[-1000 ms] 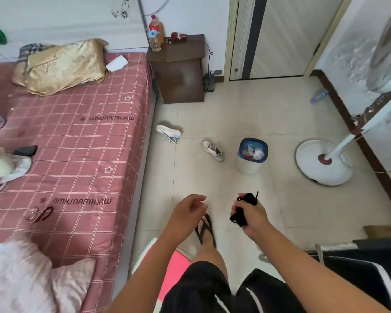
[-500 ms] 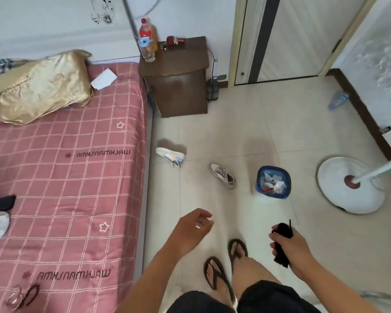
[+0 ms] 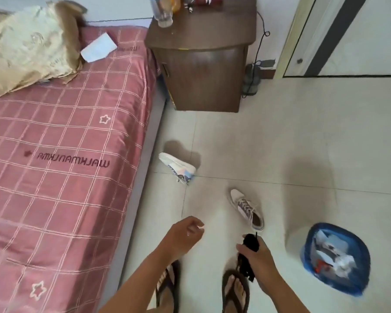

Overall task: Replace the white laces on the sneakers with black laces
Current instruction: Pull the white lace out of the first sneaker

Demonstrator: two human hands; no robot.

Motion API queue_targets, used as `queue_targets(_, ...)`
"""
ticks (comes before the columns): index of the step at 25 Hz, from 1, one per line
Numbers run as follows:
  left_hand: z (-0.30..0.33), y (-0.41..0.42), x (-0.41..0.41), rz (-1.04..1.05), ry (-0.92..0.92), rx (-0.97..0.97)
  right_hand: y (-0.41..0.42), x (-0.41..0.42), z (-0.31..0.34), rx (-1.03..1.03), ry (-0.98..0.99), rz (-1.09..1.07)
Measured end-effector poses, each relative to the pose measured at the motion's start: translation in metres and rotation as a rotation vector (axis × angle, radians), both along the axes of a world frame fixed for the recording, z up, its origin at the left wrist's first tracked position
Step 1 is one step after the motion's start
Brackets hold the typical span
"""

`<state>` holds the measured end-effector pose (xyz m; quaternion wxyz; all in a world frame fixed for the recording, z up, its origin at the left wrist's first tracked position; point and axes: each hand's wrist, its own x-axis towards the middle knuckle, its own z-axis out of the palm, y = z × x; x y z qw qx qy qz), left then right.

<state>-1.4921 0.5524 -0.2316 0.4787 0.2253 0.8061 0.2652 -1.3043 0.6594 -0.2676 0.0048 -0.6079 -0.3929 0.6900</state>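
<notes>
Two white sneakers lie on the tiled floor. One sneaker [image 3: 246,208] stands upright just ahead of my hands, its white laces showing. The other sneaker [image 3: 177,167] lies on its side nearer the bed. My right hand [image 3: 259,258] grips a bundle of black laces [image 3: 248,256], a short tip sticking up above my fingers. My left hand [image 3: 183,236] hovers over the floor with loosely curled fingers and holds nothing. Both hands are short of the upright sneaker.
A bed with a pink checked cover [image 3: 61,168] fills the left. A brown nightstand [image 3: 203,66] stands ahead by the wall. A blue waste bin [image 3: 335,258] with paper scraps sits at the right. My feet in flip-flops [image 3: 235,290] stand below my hands.
I have stood up and stepped forward, so the sneakers, bin and nightstand are closer. My right hand still grips the black laces; my left hand stays free.
</notes>
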Motion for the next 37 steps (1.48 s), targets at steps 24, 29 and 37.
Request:
queue_targets(24, -0.488, 0.084, -0.208, 0.339, 0.226, 0.422, 0.093, 0.038, -0.424, 1.061, -0.659, 1.194)
queue_targets(29, -0.46, 0.009, -0.204, -0.622, 0.826, 0.237, 0.087, -0.021, -0.389, 1.253, -0.522, 0.838)
queue_targets(37, -0.459, 0.042, -0.066, -0.907, 0.885, 0.206, 0.073, -0.066, -0.376, 1.121, -0.586, 0.86)
